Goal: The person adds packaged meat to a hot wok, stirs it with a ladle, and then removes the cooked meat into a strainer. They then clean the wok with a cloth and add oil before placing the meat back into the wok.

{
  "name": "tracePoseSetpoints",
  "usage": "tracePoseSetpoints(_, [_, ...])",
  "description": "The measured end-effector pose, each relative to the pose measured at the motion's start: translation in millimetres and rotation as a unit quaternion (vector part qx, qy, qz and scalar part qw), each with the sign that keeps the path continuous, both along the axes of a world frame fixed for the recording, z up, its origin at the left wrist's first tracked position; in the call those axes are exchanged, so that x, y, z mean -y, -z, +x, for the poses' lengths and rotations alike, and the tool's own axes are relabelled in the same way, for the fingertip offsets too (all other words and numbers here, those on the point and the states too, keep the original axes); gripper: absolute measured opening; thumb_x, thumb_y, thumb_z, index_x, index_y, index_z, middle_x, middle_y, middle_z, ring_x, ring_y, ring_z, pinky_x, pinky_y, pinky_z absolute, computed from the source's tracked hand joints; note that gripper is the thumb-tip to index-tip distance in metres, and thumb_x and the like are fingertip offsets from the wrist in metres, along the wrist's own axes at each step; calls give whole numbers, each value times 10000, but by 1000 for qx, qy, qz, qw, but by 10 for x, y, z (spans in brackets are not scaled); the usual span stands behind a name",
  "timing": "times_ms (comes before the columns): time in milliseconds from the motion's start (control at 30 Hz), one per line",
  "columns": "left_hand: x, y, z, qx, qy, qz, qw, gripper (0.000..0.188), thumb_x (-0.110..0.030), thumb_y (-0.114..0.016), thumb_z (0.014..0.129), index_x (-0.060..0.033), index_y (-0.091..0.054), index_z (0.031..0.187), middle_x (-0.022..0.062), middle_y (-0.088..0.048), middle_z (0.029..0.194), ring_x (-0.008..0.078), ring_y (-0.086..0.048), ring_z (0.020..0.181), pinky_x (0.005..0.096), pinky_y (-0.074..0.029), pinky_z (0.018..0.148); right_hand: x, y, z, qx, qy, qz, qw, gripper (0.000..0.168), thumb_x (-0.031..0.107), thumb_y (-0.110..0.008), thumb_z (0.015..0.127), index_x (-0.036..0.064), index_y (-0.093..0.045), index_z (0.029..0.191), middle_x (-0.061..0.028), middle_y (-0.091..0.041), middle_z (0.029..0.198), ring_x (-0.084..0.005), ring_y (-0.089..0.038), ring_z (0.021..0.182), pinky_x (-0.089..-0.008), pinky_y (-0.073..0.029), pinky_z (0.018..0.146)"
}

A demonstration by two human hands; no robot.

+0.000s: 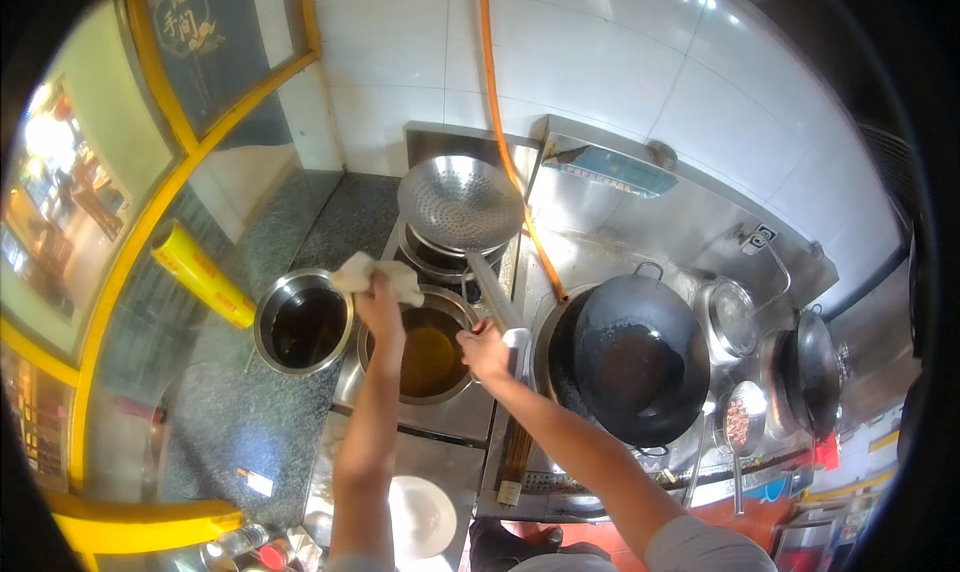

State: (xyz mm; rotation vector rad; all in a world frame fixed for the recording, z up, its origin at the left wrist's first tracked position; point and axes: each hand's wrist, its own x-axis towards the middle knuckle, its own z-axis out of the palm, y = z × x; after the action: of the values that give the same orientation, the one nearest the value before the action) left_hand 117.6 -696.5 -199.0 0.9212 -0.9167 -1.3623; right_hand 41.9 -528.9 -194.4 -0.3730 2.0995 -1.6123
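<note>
My left hand [380, 287] grips a cream-coloured cloth [405, 281] above the far left rim of a round metal pot. That pot [435, 351] holds yellow-brown liquid. On its right rim rests my right hand [484, 345], its fingers curled at the edge; whether they pinch anything is hard to tell. A second steel pot [304, 324] with dark liquid stands to the left on the stone counter. Behind, a perforated metal strainer [459, 201] lies over another pot, its thick handle [496, 294] pointing towards my right hand.
A black wok [637, 362] sits on the range at right, with an orange hose [491, 84] hanging behind. Further right are a lidded pot [731, 318] and a ladle of chopped food [739, 422]. A white plate [421, 516] lies nearer; a yellow roll [202, 272] is at left.
</note>
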Motion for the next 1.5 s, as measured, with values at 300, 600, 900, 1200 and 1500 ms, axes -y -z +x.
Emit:
tracePoseSetpoints(300, [-1409,-640,1147,42,53,73,995,568,-16,-615,804,-32,-448,1347,87,-549,1222,198,-554,1098,338,-470,912,-109,185,291,-131,-103,76,983,486,282,-720,820,31,-522,1186,-162,-664,937,-360,-659,845,-427,-529,766])
tracePoseSetpoints(600, [-3583,31,1090,-55,259,285,921,374,-227,-500,880,-5,-571,1173,104,-619,1060,258,-616,1032,433,-518,905,-3635,-94,-114,-224,-70,78,969,348,101,-659,860,58,-615,1202,-113,-667,928,-241,-672,755,-368,-535,700])
tracePoseSetpoints(900, [-5366,782,-120,35,451,228,862,213,-195,-615,923,-58,-554,1074,94,-567,1060,216,-610,891,369,-523,752,-6809,809,-764,-166,68,479,859,735,125,-607,795,145,-328,1474,-277,-481,1208,-480,-508,1123,-558,-456,916])
tracePoseSetpoints(1200, [-6089,252,-1263,71,348,202,913,325,-119,-579,932,14,-542,1226,81,-637,955,174,-637,754,295,-591,685,-7471,1411,-1121,-120,90,255,955,528,116,-626,779,80,-464,1280,-208,-671,887,-444,-642,789,-521,-516,661])
tracePoseSetpoints(1500, [-5871,277,-1489,663,385,-204,608,761,-662,-602,833,-72,-517,1306,245,-680,1108,410,-633,1093,461,-478,958,-7873,-67,-1144,172,194,-150,954,164,80,-572,887,16,-539,1034,-46,-512,568,-145,-513,396,-307,-395,323])
